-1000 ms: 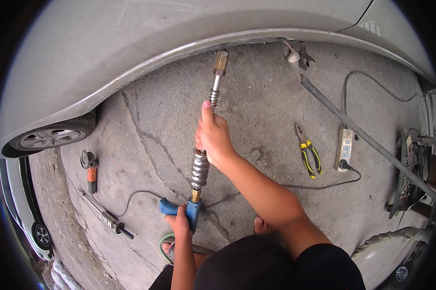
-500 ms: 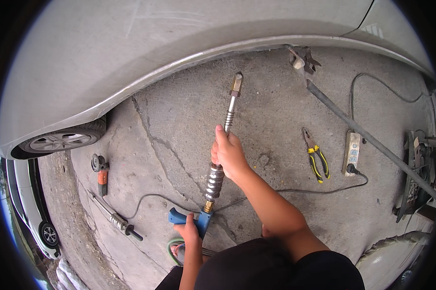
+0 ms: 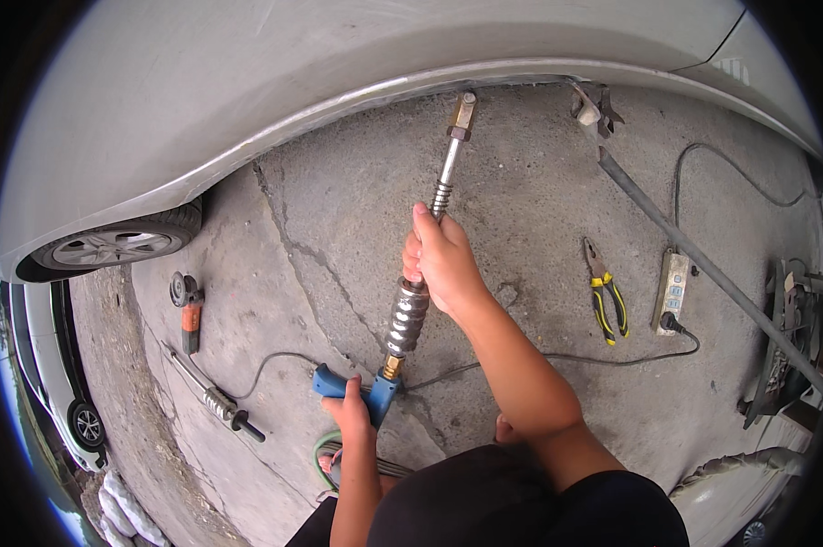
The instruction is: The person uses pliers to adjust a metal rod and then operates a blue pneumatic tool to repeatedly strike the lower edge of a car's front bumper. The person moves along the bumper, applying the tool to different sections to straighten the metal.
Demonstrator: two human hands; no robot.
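Both my hands are on a slide-hammer dent puller (image 3: 408, 317) with a blue pistol-style body, a ribbed metal weight and a long chrome rod. My left hand (image 3: 349, 415) is wrapped round the blue handle at the near end. Farther up, my right hand (image 3: 444, 262) closes round the rod just beyond the weight. A spring sits on the rod past my fingers, and a brass-coloured block forms the tip (image 3: 464, 111). That tip lies by the lower edge of the pale car body (image 3: 357, 55); I cannot tell whether they touch.
On the concrete at left lie an orange angle grinder (image 3: 188, 314) and a second slide hammer (image 3: 213, 394). Yellow-black pliers (image 3: 605, 292) and a power strip (image 3: 671, 290) with a cable are at right. A long grey bar (image 3: 694, 246) slants beyond them.
The dent puller's tip has moved away from me, closer to the car's lower edge. My right hand has gone forward with the rod; both hands keep their hold.
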